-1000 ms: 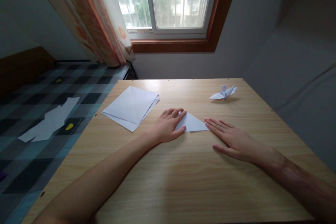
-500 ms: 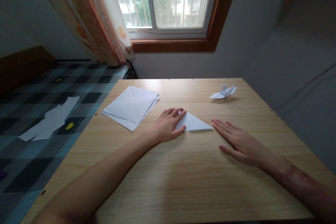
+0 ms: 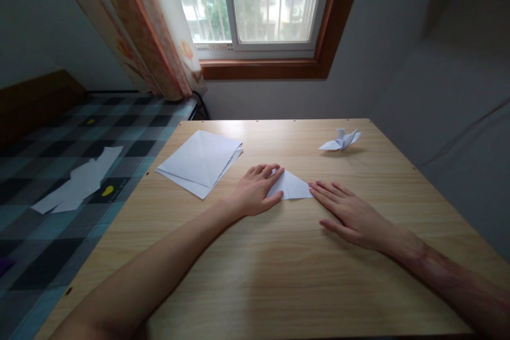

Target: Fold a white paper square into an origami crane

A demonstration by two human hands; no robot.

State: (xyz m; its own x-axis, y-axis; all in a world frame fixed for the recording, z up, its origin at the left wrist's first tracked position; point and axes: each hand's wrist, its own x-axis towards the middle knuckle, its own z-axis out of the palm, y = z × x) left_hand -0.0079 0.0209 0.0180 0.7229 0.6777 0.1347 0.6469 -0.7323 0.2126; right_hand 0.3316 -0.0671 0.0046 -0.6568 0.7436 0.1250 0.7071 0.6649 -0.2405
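Observation:
A small white paper folded into a triangle lies flat on the wooden table. My left hand rests flat on the triangle's left part, fingers stretched out and pressing it down. My right hand lies flat on the table, fingers straight and together, with the fingertips on the triangle's right tip. Neither hand grips anything.
A loose stack of creased white sheets lies at the left of the table. A folded paper bird sits at the far right. Left of the table is a checked bed cover with paper scraps. A window and curtain stand behind.
My right hand slid right off the triangle's tip, then came back left; its fingertips cover the tip again. My left hand stayed put.

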